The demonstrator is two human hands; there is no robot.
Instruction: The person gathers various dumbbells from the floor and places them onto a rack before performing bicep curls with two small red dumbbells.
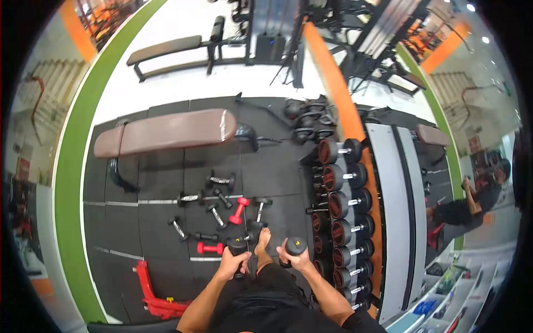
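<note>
My left hand (pixel 231 264) is closed round a black dumbbell (pixel 237 245), held upright above my lap. To its right, my right hand (pixel 298 260) grips a second black dumbbell (pixel 296 245), whose round end faces up. The two dumbbells are apart. Beyond my hands, a bare foot (pixel 264 240) rests on the dark mat. Red dumbbells (pixel 239 211) and several black ones with silver handles (pixel 190 198) lie scattered on the floor ahead and to the left.
A brown padded bench (pixel 172 132) stands ahead. On the right are a dumbbell rack (pixel 348 222) and a mirror (pixel 444 194) reflecting a seated person. Red equipment (pixel 149 291) sits at lower left. Kettlebells (pixel 305 122) stand beyond the rack.
</note>
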